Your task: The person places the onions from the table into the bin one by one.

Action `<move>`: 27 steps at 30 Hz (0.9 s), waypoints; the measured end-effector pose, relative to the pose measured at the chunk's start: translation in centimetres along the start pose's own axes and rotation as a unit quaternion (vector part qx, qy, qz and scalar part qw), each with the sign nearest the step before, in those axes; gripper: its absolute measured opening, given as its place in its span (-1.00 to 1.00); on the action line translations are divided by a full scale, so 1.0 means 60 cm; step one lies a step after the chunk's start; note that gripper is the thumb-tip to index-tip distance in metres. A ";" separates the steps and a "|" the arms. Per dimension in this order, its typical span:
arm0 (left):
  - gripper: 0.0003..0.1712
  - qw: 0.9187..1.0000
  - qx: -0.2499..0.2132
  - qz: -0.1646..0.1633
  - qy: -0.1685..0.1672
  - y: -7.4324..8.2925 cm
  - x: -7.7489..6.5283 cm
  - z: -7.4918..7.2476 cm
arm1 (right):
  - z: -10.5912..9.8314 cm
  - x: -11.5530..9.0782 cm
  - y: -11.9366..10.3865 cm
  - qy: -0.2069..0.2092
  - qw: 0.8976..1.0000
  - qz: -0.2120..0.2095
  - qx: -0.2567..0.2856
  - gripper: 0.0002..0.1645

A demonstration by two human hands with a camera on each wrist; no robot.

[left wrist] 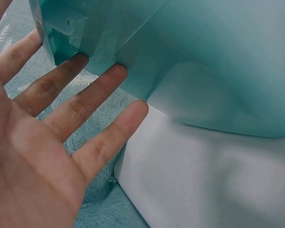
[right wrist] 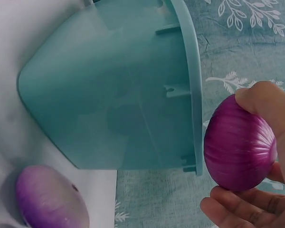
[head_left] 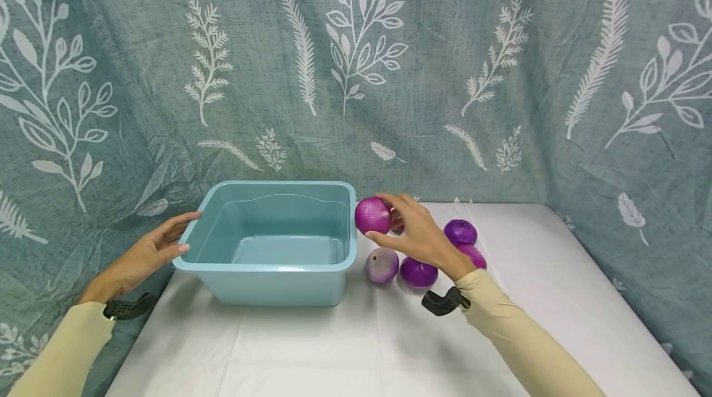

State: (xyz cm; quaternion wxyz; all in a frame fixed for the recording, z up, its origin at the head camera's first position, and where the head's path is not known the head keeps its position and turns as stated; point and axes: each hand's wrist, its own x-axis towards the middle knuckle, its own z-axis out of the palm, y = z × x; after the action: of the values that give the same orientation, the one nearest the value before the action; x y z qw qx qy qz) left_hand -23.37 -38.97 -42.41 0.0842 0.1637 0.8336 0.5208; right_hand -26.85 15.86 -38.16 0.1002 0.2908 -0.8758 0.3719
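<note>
Between thumb and fingers, my right hand (head_left: 414, 230) grips a purple onion (head_left: 372, 215) just beside the right rim of a light blue plastic tub (head_left: 272, 289). In the right wrist view, this onion (right wrist: 238, 145) is held at rim height outside the tub wall (right wrist: 109, 95). My left hand (head_left: 141, 258) is at the tub's left rim with its fingers spread. Its fingers (left wrist: 95, 104) lie straight along the outer wall in the left wrist view. The visible inside of the tub holds nothing.
Several more onions lie on the white-covered table right of the tub: a paler one (head_left: 382, 265), a dark purple one (head_left: 419, 272), and others (head_left: 460, 232) farther right, partly behind my right hand. A leaf-patterned curtain (head_left: 356, 137) hangs behind the table.
</note>
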 end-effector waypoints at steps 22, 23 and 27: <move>-0.24 1.000 0.000 0.004 -0.003 0.000 0.002 -0.002 | 0.041 0.023 -0.053 -0.016 0.998 -0.065 0.010 0.00; -0.24 1.000 -0.001 0.005 -0.003 -0.001 0.002 -0.002 | 0.043 0.023 -0.054 -0.017 0.998 -0.067 0.011 0.01; -0.24 1.000 -0.004 0.005 -0.005 -0.003 0.002 -0.001 | 0.052 0.024 -0.056 -0.022 0.996 -0.082 0.011 0.01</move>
State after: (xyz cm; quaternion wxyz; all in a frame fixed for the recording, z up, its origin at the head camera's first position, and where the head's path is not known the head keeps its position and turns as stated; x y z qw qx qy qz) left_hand -23.55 -39.01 -42.53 0.0863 0.1699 0.8304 0.5236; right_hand -25.93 11.16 -37.76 0.1075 0.3713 -0.8466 0.3658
